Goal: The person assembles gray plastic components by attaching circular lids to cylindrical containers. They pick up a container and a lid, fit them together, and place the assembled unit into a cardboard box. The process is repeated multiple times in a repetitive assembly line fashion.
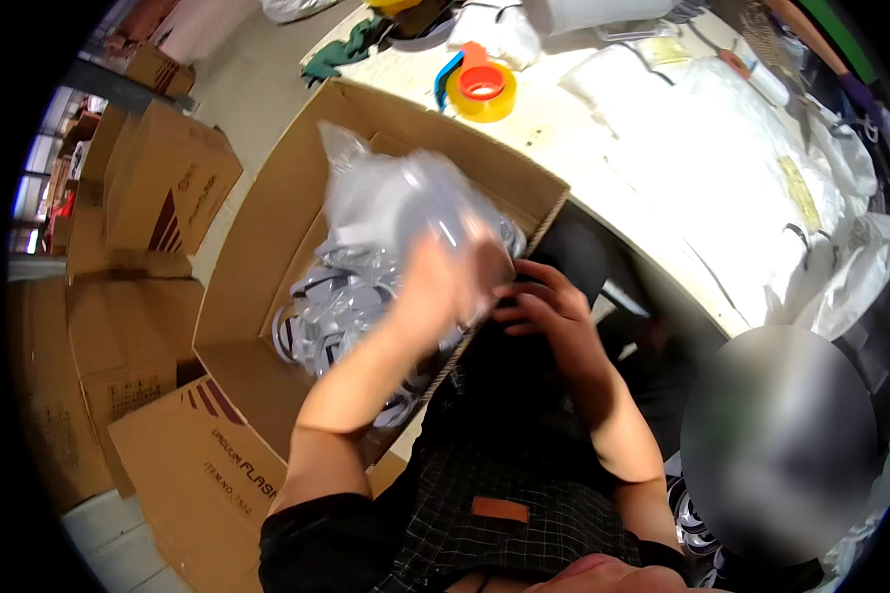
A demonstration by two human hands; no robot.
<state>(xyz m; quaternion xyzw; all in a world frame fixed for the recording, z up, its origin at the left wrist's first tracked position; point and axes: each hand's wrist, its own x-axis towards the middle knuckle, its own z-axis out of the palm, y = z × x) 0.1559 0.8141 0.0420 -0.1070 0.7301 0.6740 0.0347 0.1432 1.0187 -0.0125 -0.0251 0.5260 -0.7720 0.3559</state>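
Note:
My left hand (440, 282) reaches over an open cardboard box (242, 267) and is smeared by motion. It lies against the near side of a clear plastic bag (381, 203), also blurred, with pale grey contents I cannot make out. Whether its fingers grip the bag does not show. Beneath the bag, the box holds several grey ring-shaped parts (336, 306) in clear wrapping. My right hand (554, 306) is at the box's right edge, its fingers apart and slightly bent, with nothing visible in them.
Beyond the box is a pale worktable (603, 168) with a tape roll (485, 94) and white plastic bags (712, 119). Closed cartons (168, 178) stand at the left, and another carton (203, 474) sits nearer me. A grey blurred oval (779, 445) covers part of the lower right.

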